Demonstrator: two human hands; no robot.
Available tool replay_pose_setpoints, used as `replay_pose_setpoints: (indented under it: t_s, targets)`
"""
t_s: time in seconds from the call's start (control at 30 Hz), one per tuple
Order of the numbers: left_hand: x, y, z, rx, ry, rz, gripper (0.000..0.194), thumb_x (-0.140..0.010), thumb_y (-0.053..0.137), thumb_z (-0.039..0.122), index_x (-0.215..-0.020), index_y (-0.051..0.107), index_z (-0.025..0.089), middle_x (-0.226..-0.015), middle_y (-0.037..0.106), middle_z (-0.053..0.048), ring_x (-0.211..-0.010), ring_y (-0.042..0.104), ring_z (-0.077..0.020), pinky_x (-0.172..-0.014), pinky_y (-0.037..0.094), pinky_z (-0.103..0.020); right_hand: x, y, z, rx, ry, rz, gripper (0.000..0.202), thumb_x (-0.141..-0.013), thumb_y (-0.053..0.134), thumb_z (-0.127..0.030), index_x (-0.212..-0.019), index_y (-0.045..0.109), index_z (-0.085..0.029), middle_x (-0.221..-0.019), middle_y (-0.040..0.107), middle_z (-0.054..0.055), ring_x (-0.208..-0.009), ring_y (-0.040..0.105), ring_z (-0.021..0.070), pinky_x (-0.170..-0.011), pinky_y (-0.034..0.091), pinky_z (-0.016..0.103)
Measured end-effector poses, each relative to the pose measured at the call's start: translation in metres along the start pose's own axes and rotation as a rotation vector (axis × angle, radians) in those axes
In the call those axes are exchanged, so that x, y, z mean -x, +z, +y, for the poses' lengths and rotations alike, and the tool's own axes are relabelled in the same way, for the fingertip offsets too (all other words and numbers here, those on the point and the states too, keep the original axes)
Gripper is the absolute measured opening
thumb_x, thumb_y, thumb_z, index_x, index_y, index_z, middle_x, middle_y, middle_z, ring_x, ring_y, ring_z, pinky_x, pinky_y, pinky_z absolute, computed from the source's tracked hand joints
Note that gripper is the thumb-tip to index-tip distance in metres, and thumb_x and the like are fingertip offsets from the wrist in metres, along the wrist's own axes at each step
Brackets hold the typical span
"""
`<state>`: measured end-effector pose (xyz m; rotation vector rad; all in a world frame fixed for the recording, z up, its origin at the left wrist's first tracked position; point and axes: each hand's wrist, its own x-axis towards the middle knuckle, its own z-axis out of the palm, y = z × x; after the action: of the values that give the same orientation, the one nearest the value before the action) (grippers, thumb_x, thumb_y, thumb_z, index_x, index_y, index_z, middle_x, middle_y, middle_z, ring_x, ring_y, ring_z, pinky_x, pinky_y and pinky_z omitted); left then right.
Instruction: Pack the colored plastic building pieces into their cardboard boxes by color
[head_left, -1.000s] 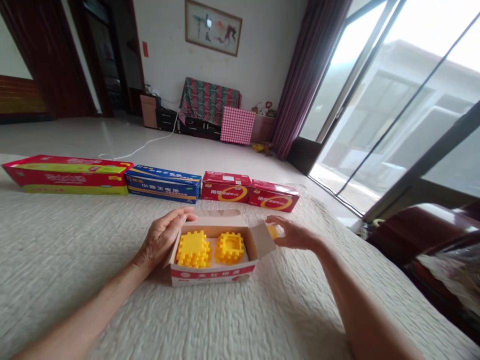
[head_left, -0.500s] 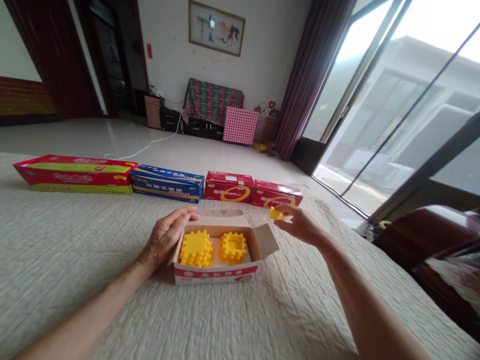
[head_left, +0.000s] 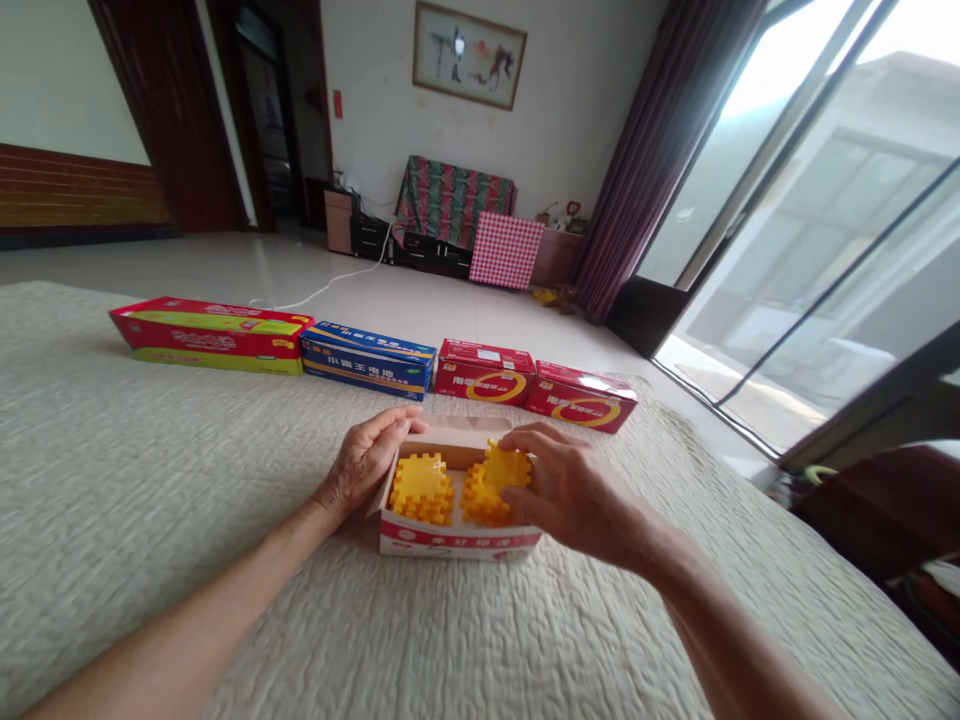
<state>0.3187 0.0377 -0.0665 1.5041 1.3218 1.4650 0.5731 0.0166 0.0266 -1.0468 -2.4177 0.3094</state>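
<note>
An open white and red carton (head_left: 459, 541) stands on the quilted cover, with two stacks of yellow toothed pieces inside. The left stack (head_left: 421, 488) lies flat. Over the right stack (head_left: 477, 505), my right hand (head_left: 559, 485) pinches a tilted yellow piece (head_left: 507, 470) between thumb and fingers; it overlaps the stack, and whether they touch is unclear. My left hand (head_left: 375, 452) grips the carton's left back edge, fingers together near the raised back flap (head_left: 469, 430). The carton's right flap is hidden behind my right hand.
Beyond the carton, a row holds a red and green box (head_left: 217, 340), a blue box (head_left: 367, 362) and two red boxes (head_left: 484, 374) (head_left: 581, 397). The quilted cover (head_left: 225, 450) spreads around them. A dark red object (head_left: 877, 510) stands at the right.
My right hand has moved left from beside the carton to above its right stack, bringing a yellow piece. The view has shifted, so the scene appears further right. My left hand still holds the carton.
</note>
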Motion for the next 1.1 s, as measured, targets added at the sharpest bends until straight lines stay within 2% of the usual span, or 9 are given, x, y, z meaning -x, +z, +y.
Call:
replay_pose_setpoints:
  t_s: [0.17, 0.3, 0.53, 0.67, 0.77, 0.87, 1.0, 1.1]
  targets:
    - [0.000, 0.000, -0.003, 0.006, 0.006, -0.002, 0.047, -0.085, 0.050, 0.054, -0.107, 0.066, 0.017, -0.100, 0.072, -0.009, -0.091, 0.066, -0.0230, -0.084, 0.050, -0.034, 0.001, 0.005, -0.001, 0.025, 0.014, -0.098, 0.029, -0.074, 0.064, -0.022, -0.103, 0.063, -0.021, -0.104, 0.066, 0.005, -0.086, 0.062, 0.0182, -0.078, 0.051, 0.033]
    - [0.000, 0.000, -0.003, 0.006, 0.013, 0.001, 0.047, -0.085, 0.050, 0.054, -0.107, 0.066, 0.017, -0.099, 0.073, -0.009, -0.092, 0.066, -0.0232, -0.085, 0.050, -0.034, 0.001, 0.007, -0.001, 0.024, 0.017, -0.091, 0.029, -0.074, 0.063, -0.023, -0.103, 0.063, -0.021, -0.103, 0.065, 0.006, -0.087, 0.062, 0.0191, -0.078, 0.051, 0.034]
    - [0.000, 0.000, -0.002, -0.003, 0.016, 0.004, 0.045, -0.086, 0.049, 0.053, -0.107, 0.066, 0.017, -0.100, 0.072, -0.008, -0.093, 0.066, -0.0229, -0.087, 0.050, -0.034, 0.002, 0.010, 0.002, 0.014, -0.019, -0.031, 0.029, -0.074, 0.060, -0.015, -0.102, 0.062, -0.022, -0.105, 0.065, 0.005, -0.094, 0.060, 0.0195, -0.084, 0.049, 0.035]
    - [0.001, 0.000, -0.004, -0.007, 0.031, -0.002, 0.044, -0.086, 0.049, 0.052, -0.107, 0.067, 0.017, -0.100, 0.072, -0.008, -0.091, 0.066, -0.0217, -0.085, 0.050, -0.033, -0.001, 0.009, 0.006, -0.019, -0.013, 0.124, 0.022, -0.079, 0.057, -0.018, -0.100, 0.063, -0.021, -0.109, 0.065, 0.006, -0.097, 0.061, 0.0199, -0.087, 0.049, 0.037]
    - [0.000, 0.001, -0.003, -0.016, 0.046, 0.000, 0.044, -0.086, 0.049, 0.052, -0.108, 0.067, 0.018, -0.101, 0.072, -0.007, -0.091, 0.066, -0.0212, -0.086, 0.049, -0.033, 0.002, 0.010, 0.017, -0.117, 0.062, 0.350, 0.022, -0.083, 0.056, -0.023, -0.104, 0.062, -0.022, -0.113, 0.064, 0.008, -0.104, 0.060, 0.0218, -0.089, 0.048, 0.040]
    - [-0.002, -0.003, -0.001, -0.021, 0.068, 0.028, 0.044, -0.085, 0.051, 0.052, -0.108, 0.067, 0.018, -0.101, 0.073, -0.008, -0.094, 0.066, -0.0212, -0.087, 0.049, -0.033, 0.016, 0.018, 0.031, -0.282, 0.202, 0.578, 0.028, -0.086, 0.055, -0.036, -0.110, 0.059, -0.022, -0.116, 0.063, 0.010, -0.107, 0.060, 0.0241, -0.091, 0.047, 0.044]
    - [-0.003, -0.014, 0.000, 0.070, 0.019, 0.161, 0.050, -0.083, 0.052, 0.053, -0.112, 0.065, 0.014, -0.103, 0.073, -0.012, -0.100, 0.065, -0.0225, -0.080, 0.050, -0.032, 0.046, 0.044, 0.040, -0.593, 0.413, 0.721, 0.042, -0.090, 0.046, -0.050, -0.119, 0.055, -0.021, -0.127, 0.058, 0.013, -0.115, 0.056, 0.0260, -0.091, 0.047, 0.044]
    - [0.002, -0.020, -0.001, 0.220, -0.106, 0.277, 0.049, -0.077, 0.060, 0.048, -0.112, 0.065, 0.014, -0.100, 0.073, -0.013, -0.097, 0.067, -0.0232, -0.072, 0.050, -0.029, 0.062, 0.066, 0.036, -0.753, 0.488, 0.718, 0.048, -0.090, 0.044, -0.053, -0.127, 0.049, -0.021, -0.132, 0.055, 0.013, -0.120, 0.053, 0.0268, -0.091, 0.048, 0.043]
